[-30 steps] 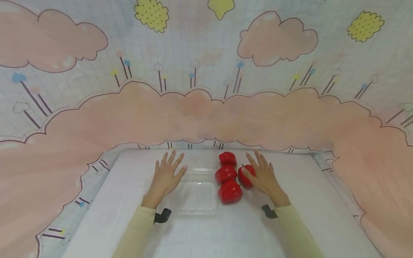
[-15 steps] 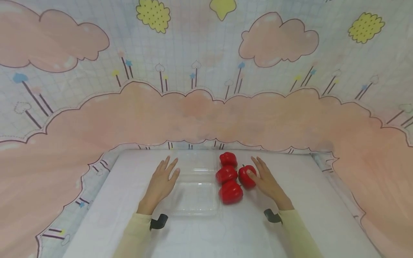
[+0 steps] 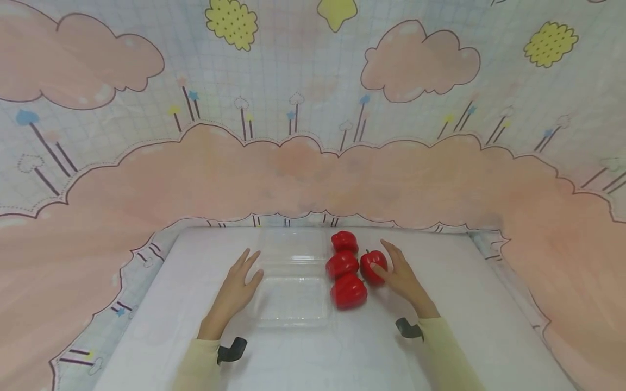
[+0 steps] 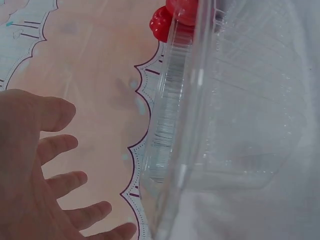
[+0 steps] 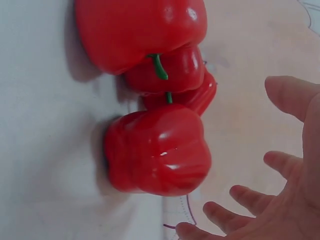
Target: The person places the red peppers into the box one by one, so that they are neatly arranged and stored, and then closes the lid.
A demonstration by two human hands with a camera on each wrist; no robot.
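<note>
My left hand (image 3: 236, 290) is left of a clear plastic box (image 3: 293, 324) with a hinged lid (image 3: 293, 247) lying folded back behind it. Its fingers are spread and hold nothing, apart from the box in the left wrist view. Several red bell peppers (image 3: 349, 291) with green stems sit in a group just right of the box. Beside the rightmost bell pepper (image 5: 160, 155) is my right hand (image 3: 403, 277), fingers extended. In the right wrist view a gap shows between that hand and the peppers. The head view has its thumb overlapping the pepper's edge.
The white table (image 3: 313, 358) ends at a cloud-patterned cloth (image 3: 313, 179) hanging behind and at both sides. A black wrist strap mount (image 3: 232, 350) sticks out from the left wrist, and another black mount (image 3: 408, 328) from the right.
My left hand has drawn back toward the lower left, away from the box. My right hand has shifted slightly down and right, its fingers closer together. Peppers and box stay put.
</note>
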